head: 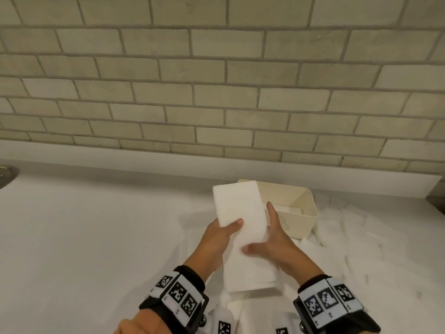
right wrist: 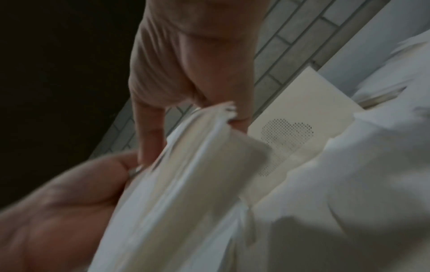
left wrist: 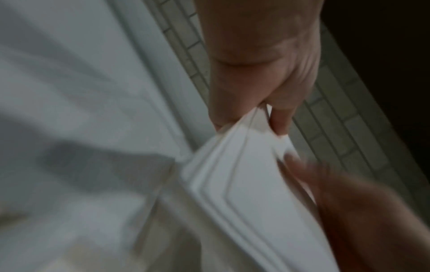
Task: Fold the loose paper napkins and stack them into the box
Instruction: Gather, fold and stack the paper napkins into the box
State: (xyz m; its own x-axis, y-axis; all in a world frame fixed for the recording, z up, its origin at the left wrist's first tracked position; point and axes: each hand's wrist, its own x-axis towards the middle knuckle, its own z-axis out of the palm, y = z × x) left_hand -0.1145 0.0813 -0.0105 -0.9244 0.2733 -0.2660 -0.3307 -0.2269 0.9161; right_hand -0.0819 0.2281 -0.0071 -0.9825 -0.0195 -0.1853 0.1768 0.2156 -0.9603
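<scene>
we hold a folded napkin lifted at the centre of the frame, left hand pinching its left edge, right hand clasping its right edge. the box, just right of it, already has at least one folded napkin inside (we judge the task midway). loose napkins lie at lower right on the white counter, under a tiled wall across the top.

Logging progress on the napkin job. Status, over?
Left hand and right hand both grip the folded napkin, held above the counter. Cream box just behind, napkins inside. Nothing blocking.
</scene>
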